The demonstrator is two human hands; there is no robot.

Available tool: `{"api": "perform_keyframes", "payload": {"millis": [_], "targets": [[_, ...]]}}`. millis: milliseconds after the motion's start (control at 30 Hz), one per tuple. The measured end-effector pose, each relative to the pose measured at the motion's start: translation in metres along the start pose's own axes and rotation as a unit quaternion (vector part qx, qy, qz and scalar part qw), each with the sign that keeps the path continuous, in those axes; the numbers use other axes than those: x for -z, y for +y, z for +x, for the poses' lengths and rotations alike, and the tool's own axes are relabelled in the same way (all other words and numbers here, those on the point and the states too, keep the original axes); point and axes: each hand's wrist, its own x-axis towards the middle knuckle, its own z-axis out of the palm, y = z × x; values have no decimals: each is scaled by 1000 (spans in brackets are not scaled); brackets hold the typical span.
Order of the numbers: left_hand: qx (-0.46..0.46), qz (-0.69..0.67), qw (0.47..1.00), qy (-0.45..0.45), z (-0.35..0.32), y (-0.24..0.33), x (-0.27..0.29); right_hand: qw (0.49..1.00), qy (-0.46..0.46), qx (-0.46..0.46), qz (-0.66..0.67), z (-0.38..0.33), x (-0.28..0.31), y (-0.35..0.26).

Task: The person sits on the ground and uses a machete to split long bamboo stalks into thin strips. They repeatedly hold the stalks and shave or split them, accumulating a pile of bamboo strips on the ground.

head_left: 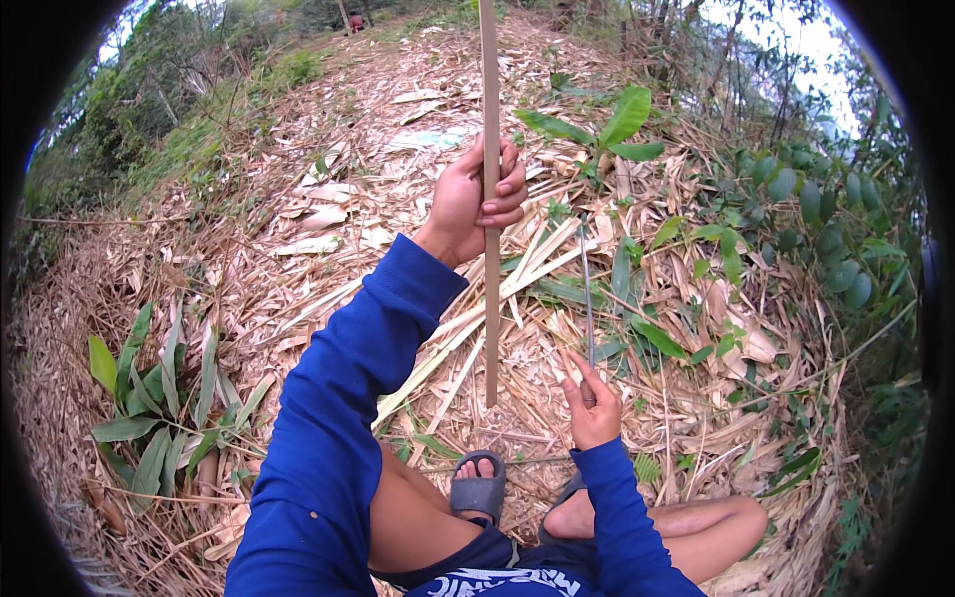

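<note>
My left hand (466, 204) is raised in front of me at arm's length, its fingers wrapped round a long flat bamboo strip (491, 318). The strip stands nearly upright; its top runs out of view and its lower end hangs free above the ground. Lower and to the right, my right hand (595, 408) is closed round the near end of a long, narrow metal blade (588, 289), seen almost edge-on and pointing away from me. Its handle is hidden in my fingers. Blade and strip are apart.
Dry leaves and shavings (328, 249) cover the slope, with several pale split strips (448, 338) lying ahead. A broad-leaved seedling (607, 129) grows beyond my hands, and a leafy clump (164, 408) at left. My sandalled foot (478, 488) rests below the strip.
</note>
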Motion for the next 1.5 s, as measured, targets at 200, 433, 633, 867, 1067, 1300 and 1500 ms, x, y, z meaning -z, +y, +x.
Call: {"api": "perform_keyframes", "payload": {"millis": [200,433,633,867,1067,1300,1500], "targets": [[27,165,979,120,-18,0,22,992,59,-3,107,15,33,-18],[163,174,968,84,-88,-2,64,993,80,60,-60,14,80,5],[96,422,873,224,-150,-54,61,994,60,63,-73,21,53,-34],[-6,716,656,241,-221,-73,49,960,5,126,-250,16,39,-19],[-7,716,661,225,-275,-69,46,952,5,152,-266,22,7,-20],[-5,702,673,233,-318,-82,50,938,51,124,-320,46,23,-18],[-64,697,678,227,-334,-98,59,933,30,159,-323,38,21,-20]]}}
